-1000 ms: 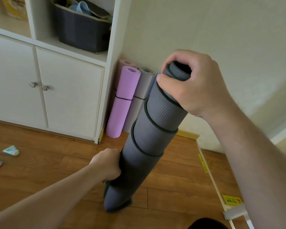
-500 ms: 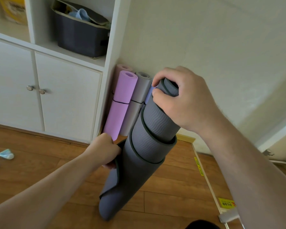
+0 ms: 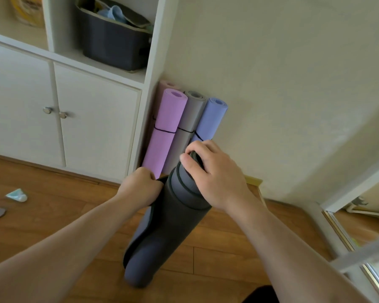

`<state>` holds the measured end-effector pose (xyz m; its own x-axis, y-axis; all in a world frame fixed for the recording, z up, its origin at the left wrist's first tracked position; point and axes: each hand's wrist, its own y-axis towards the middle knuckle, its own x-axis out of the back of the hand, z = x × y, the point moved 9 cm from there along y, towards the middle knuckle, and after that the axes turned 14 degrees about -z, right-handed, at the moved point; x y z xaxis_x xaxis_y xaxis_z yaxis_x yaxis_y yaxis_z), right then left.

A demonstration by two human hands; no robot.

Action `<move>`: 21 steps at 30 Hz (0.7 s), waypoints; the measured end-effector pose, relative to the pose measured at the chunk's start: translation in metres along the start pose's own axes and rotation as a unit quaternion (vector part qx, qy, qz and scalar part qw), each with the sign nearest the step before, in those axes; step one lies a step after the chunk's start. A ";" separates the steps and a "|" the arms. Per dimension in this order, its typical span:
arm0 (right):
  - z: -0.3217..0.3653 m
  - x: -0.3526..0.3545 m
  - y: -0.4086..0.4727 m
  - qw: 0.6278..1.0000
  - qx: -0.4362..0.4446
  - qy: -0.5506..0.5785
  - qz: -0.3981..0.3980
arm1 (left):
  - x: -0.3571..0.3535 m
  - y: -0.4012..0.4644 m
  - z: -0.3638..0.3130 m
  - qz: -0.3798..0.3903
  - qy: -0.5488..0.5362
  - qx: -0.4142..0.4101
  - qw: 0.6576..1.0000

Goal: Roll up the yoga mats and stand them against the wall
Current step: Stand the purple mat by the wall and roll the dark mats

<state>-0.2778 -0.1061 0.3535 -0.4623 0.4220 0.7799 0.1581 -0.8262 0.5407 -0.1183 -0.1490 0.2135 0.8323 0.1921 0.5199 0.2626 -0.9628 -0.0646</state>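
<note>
My right hand (image 3: pixel 214 178) is curled over the top end of the dark grey mat (image 3: pixel 169 226), fingers wrapped round the inner core of the roll, thumb lying along its near edge. My left hand (image 3: pixel 140 186) pinches the loose outer flap of the same mat at its left side, fingers closed on the edge. The mat stands on end on the wooden floor (image 3: pixel 53 215), tilted, its top leaning toward 1 o'clock. The roll is uneven: inner layers stick out above the outer ones in steps, and the outer flap gapes open near the bottom on the left.

Beyond the mat, at 12 o'clock, four rolled mats stand in the corner against the wall (image 3: pixel 282 84). The purple mat (image 3: pixel 166 127) is in front at left, the light grey mat (image 3: pixel 188 121) is beside it, and the blue mat (image 3: pixel 210 119) is rightmost. A pale pink mat (image 3: pixel 165 84) shows only its top behind the purple one. A thin black band circles each of the front three about midway up. The top of the dark grey mat sits just in front of the blue mat's lower half; contact cannot be confirmed.

At 10 o'clock stands a white cabinet (image 3: pixel 92 119) with two round knobs, and a dark bin (image 3: pixel 112 47) on the shelf above. A small pale blue object (image 3: pixel 17 195) lies on the floor at 9 o'clock.
</note>
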 end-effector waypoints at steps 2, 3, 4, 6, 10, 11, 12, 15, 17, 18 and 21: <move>-0.002 -0.006 0.002 0.999 0.002 -0.033 0.009 | 0.000 0.000 -0.002 -0.010 0.024 -0.012 1.000; -0.003 -0.009 0.003 0.999 0.004 -0.051 0.006 | 0.000 0.000 -0.003 -0.013 0.034 -0.019 0.999; -0.005 -0.012 0.005 0.998 0.000 -0.062 0.003 | 0.000 0.000 -0.004 -0.015 0.044 -0.025 0.999; -0.008 -0.019 0.007 0.997 -0.006 -0.071 0.006 | 0.001 0.000 -0.004 -0.016 0.062 -0.033 0.997; -0.008 -0.022 0.009 0.997 -0.015 -0.072 -0.006 | -0.003 0.000 -0.007 0.012 0.089 -0.053 0.995; -0.008 -0.020 0.011 0.997 -0.015 -0.074 -0.012 | -0.004 -0.001 -0.009 0.024 0.103 -0.064 0.992; -0.009 -0.020 0.014 0.997 -0.017 -0.078 -0.012 | -0.004 -0.002 -0.010 0.038 0.123 -0.077 0.989; -0.008 -0.021 0.023 0.995 -0.016 -0.098 0.010 | -0.005 -0.011 -0.006 0.104 0.197 -0.112 0.968; -0.008 -0.025 0.028 0.992 -0.011 -0.118 0.033 | -0.009 -0.021 0.003 0.135 0.249 -0.122 0.951; -0.009 -0.029 0.029 0.991 -0.012 -0.125 0.049 | -0.009 -0.024 0.007 0.132 0.265 -0.126 0.947; -0.007 -0.038 0.034 0.989 -0.018 -0.114 0.093 | 0.004 -0.022 0.007 0.090 0.260 -0.122 0.954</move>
<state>-0.2608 -0.1529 0.3395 -0.2188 0.3303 0.9182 0.1887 -0.9089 0.3719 -0.1175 -0.1257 0.2112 0.4825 -0.0405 0.8750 -0.0369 -0.9990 -0.0259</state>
